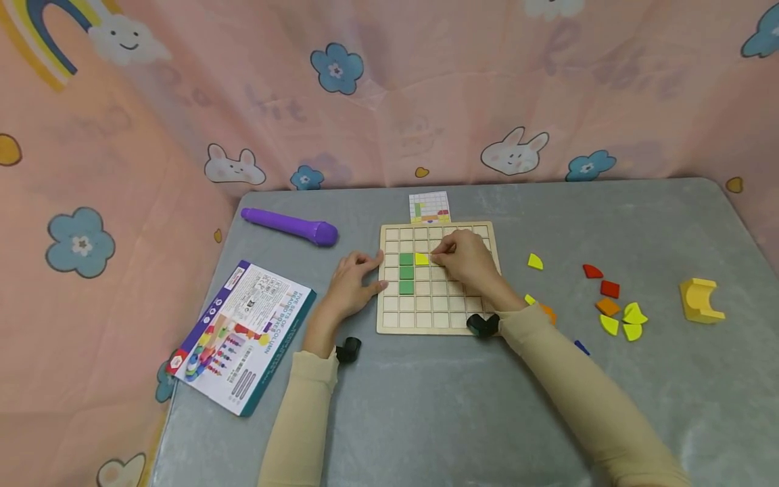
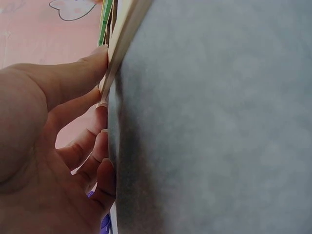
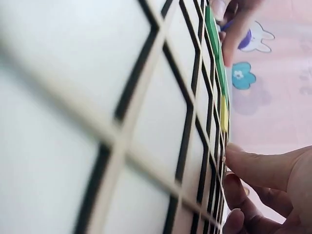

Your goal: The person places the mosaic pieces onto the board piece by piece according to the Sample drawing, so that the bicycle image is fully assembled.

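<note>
left hand [image 1: 351, 284]: fingers relaxed, spread, thumb and fingertips touching left edge of wooden grid board [image 1: 406, 320]. right hand [image 1: 471, 258]: over the board, fingers curled, thumb and index together just right of yellow tile [image 1: 422, 259]; can't tell if gripping a piece. yellow tile flat in its cell, third column, directly right of the topmost of three green tiles [image 1: 406, 272], all in one column. pattern card [image 1: 429, 205] at board's far edge. loose on grey surface [image 1: 426, 412], right of board: yellow pieces [image 1: 633, 332], red pieces [image 1: 610, 289], orange pieces [image 1: 607, 307], blue piece [image 1: 581, 348]. farther right: yellow arch block [image 1: 700, 302]. left of board: purple microphone [image 1: 286, 224], printed box [image 1: 255, 304] at an angle. pink patterned curtain [image 1: 402, 88] behind.
</note>
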`<control>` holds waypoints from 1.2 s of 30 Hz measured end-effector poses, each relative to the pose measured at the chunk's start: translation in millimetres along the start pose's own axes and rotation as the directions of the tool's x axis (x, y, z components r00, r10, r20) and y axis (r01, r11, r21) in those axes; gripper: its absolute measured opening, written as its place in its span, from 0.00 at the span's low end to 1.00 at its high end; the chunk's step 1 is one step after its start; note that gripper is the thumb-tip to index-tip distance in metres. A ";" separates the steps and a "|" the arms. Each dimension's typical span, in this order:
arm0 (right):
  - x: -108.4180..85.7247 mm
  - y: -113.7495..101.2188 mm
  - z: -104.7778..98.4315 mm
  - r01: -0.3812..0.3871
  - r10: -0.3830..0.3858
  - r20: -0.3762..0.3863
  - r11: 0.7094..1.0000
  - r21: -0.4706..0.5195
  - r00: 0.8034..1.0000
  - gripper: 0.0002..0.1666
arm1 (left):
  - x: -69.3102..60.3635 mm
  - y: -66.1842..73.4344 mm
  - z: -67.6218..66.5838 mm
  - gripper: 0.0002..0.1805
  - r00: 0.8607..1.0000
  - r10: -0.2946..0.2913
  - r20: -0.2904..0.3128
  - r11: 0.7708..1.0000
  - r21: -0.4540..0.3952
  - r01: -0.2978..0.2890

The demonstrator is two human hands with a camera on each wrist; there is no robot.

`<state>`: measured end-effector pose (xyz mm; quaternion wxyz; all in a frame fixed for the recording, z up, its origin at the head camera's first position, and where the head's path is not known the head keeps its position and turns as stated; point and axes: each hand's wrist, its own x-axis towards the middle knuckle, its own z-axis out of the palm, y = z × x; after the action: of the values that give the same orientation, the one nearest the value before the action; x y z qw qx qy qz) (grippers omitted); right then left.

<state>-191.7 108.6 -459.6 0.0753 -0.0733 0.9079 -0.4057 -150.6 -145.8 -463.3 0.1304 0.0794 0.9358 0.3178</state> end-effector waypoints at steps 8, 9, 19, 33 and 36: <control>-12.1 31.7 -46.5 -0.100 0.100 -0.003 0.994 -0.052 0.995 0.10 | 0.7 -1.2 1.4 0.36 1.000 0.012 0.000 1.000 0.006 -0.012; -13.7 36.6 -53.4 -0.115 0.115 -0.009 0.991 -0.065 0.993 0.12 | 0.5 -1.3 1.3 0.36 1.000 0.011 0.000 1.000 0.004 -0.011; -28.8 83.1 -104.8 -0.209 0.207 -0.028 0.963 -0.169 0.978 0.25 | 0.0 -1.4 -0.4 0.36 1.000 -0.002 -0.002 1.000 -0.002 0.002; -45.0 83.2 -108.3 -0.234 0.239 -0.004 0.947 -0.218 0.971 0.19 | 0.0 -1.0 1.3 0.36 1.000 -0.005 0.001 1.000 -0.001 0.005; -47.5 84.0 -107.6 -0.225 0.228 -0.015 0.949 -0.221 0.974 0.17 | 0.1 -1.0 1.2 0.36 1.000 0.001 0.002 1.000 0.001 -0.001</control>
<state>-172.4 251.3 -447.8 0.1178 0.0212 0.9495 -0.2902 -150.4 -145.8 -464.9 0.1312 0.0804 0.9358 0.3173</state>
